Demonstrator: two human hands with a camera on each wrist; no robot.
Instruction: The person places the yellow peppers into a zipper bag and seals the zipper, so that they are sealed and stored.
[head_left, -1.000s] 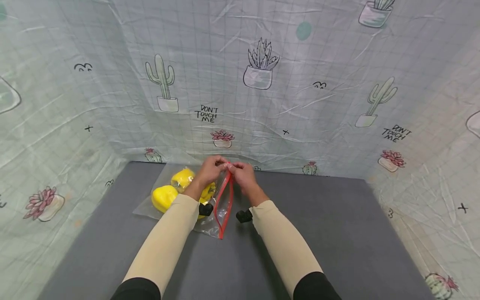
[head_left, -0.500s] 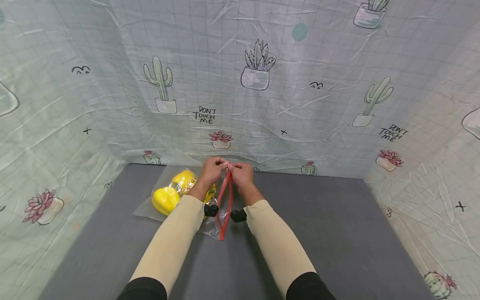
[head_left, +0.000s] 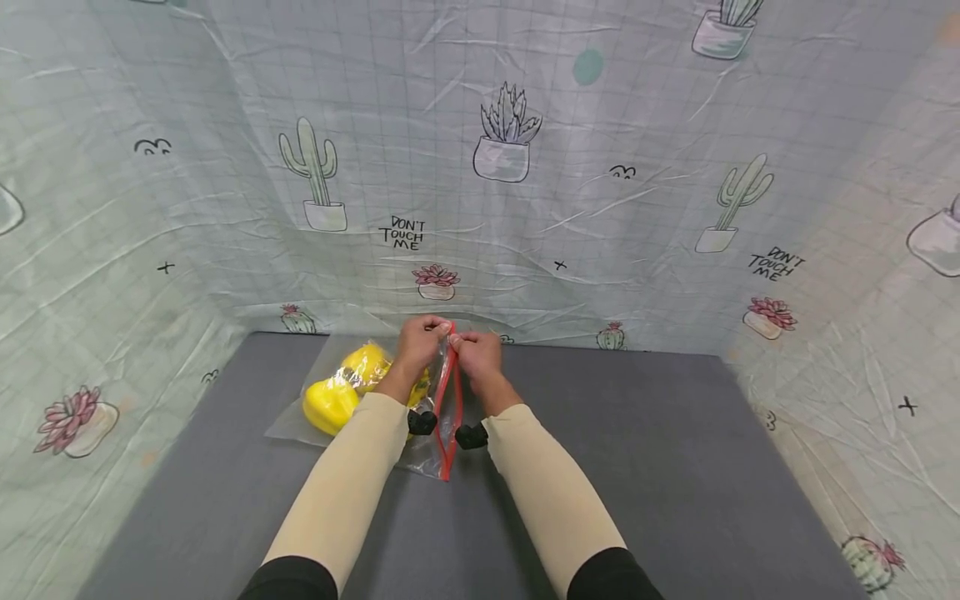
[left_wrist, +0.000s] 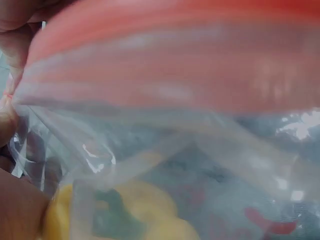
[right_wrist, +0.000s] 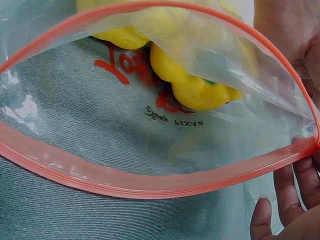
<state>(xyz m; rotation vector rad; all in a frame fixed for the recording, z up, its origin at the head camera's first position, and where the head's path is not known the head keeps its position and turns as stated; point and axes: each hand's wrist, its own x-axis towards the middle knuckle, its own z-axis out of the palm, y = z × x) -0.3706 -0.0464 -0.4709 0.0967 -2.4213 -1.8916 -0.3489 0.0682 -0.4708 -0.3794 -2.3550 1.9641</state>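
A clear zip bag (head_left: 300, 425) with a red zip edge (head_left: 437, 408) lies left of centre in the head view. Inside it are several yellow bell peppers (head_left: 330, 406), and one with a green stem end (right_wrist: 205, 95) shows in the right wrist view. My left hand (head_left: 418, 348) pinches the zip's far end between thumb and fingers. Just right of it, my right hand (head_left: 480, 358) pinches the same red strip slightly nearer to me. Between the hands and the near corner, the two red strips stand apart as a narrow gap. My left forearm hides part of the peppers.
The bag rests on a dark grey table (head_left: 637, 467). A pale cloth printed with cacti (head_left: 502, 142) hangs behind the table and along both sides. Small black wrist cameras (head_left: 422, 422) sit close over the bag's mouth.
My right hand has slid a little toward me along the zip, baring the far red tip beside my left fingers. The gap between the strips looks slightly narrower.
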